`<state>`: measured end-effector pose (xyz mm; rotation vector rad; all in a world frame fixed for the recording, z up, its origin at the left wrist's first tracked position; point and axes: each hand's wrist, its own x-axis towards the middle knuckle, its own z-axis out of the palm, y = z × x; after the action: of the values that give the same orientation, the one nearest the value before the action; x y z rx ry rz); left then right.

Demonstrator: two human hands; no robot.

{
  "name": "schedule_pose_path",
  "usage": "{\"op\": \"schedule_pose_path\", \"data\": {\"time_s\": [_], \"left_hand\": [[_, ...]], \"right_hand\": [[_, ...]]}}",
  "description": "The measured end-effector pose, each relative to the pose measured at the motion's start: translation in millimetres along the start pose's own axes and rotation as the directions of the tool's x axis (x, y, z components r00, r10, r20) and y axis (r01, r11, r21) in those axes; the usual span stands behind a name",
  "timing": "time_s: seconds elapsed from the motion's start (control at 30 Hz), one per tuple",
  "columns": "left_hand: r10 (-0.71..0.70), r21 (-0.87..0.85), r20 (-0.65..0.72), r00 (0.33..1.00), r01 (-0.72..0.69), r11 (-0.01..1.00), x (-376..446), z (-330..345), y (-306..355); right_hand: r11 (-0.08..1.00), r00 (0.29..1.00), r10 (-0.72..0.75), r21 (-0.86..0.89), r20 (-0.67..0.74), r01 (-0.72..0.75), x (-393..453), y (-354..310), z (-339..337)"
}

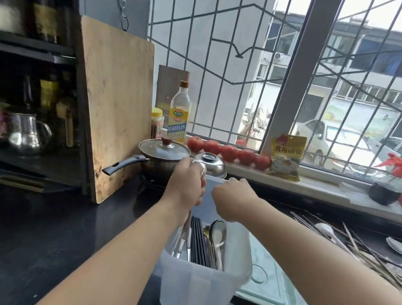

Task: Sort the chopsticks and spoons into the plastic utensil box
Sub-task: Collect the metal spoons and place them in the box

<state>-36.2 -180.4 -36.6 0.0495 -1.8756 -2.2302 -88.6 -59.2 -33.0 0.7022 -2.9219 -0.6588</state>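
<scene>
Lowering metal spoons (199, 169) clutched in left hand (186, 185) into utensil box (204, 285), right hand (232, 201) pinching rim; loose hold could tip box off worktop (35, 233)

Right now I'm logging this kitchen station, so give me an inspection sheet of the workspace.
Surface: dark countertop.
Job's things: plastic utensil box holds dark chopsticks and spoons; loose chopsticks and a white spoon lie at right.
Clutter: green lid, lidded pot, cutting board, tomatoes.
Grips: left hand grips metal utensils; right hand holds the box's far rim.
Cables: nothing seen.
Surroundings: barred window, shelves.
</scene>
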Motion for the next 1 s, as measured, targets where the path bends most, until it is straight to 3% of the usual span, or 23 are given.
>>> {"op": "schedule_pose_path", "data": {"time_s": [0.07,0.13,0.17,0.23,0.37,0.43,0.5,0.6,0.67,0.73,0.8,0.9,1.0], "left_hand": [[-0.001,-0.025,0.005,1.0,0.001,1.0,-0.6,0.1,0.5],[0.027,0.039,0.044,0.999,-0.029,0.999,-0.6,1.0,-1.5],[0.043,0.087,0.06,0.997,-0.048,0.995,-0.6,1.2,-2.6],[0.062,0.106,0.058,0.996,-0.067,0.992,0.7,1.3,-4.5],[0.034,-0.062,0.024,0.999,-0.032,0.998,1.1,-1.0,-1.6],[0.014,-0.121,0.018,1.0,-0.012,0.993,1.6,-2.9,-0.7],[-0.001,-0.142,0.013,1.0,0.003,0.99,2.6,-4.4,-1.1],[0.001,-0.038,0.006,1.0,-0.001,0.999,4.1,-2.4,-3.7],[0.042,0.118,-0.021,0.999,-0.039,0.992,5.3,2.0,-5.9],[0.089,0.253,-0.022,0.996,-0.081,0.964,6.7,4.8,-7.3],[0.103,0.33,0.005,0.995,-0.099,0.939,6.2,5.7,-8.5],[0.111,0.349,0.042,0.993,-0.119,0.929,6.4,4.2,-12.4],[0.108,0.362,0.046,0.993,-0.117,0.925,6.4,4.7,-12.7]], "right_hand": [[0.933,0.99,0.09,0.358,-0.107,-0.046,0.9,9.7,-10.1],[0.609,0.987,0.153,0.792,-0.057,-0.049,-2.8,12.6,-23.1],[0.419,0.992,0.128,0.907,-0.011,-0.044,-5.3,12.2,-28.2],[0.199,0.997,0.076,0.98,0.01,-0.025,-12.5,12.4,-34.5],[-0.032,0.998,0.043,0.999,-0.04,0.041,-17.5,18.7,-35.5],[0.106,0.99,0.027,0.986,-0.136,0.132,-15.5,22.3,-31.1],[0.37,0.949,0.071,0.892,-0.306,0.26,-15.0,22.8,-28.1],[0.724,0.79,0.02,0.554,-0.612,0.411,-16.1,26.8,-28.5],[0.853,0.722,-0.121,0.3,-0.681,0.426,-11.4,34.5,-30.1],[0.926,0.832,-0.158,0.214,-0.531,0.312,-3.8,38.7,-29.1],[0.973,0.961,-0.187,0.093,-0.206,0.209,2.2,33.1,-20.2],[0.965,0.952,-0.202,-0.122,0.228,0.234,3.5,8.4,-2.5],[0.956,0.931,-0.097,-0.228,0.353,0.186,6.2,-10.9,5.5]]}}
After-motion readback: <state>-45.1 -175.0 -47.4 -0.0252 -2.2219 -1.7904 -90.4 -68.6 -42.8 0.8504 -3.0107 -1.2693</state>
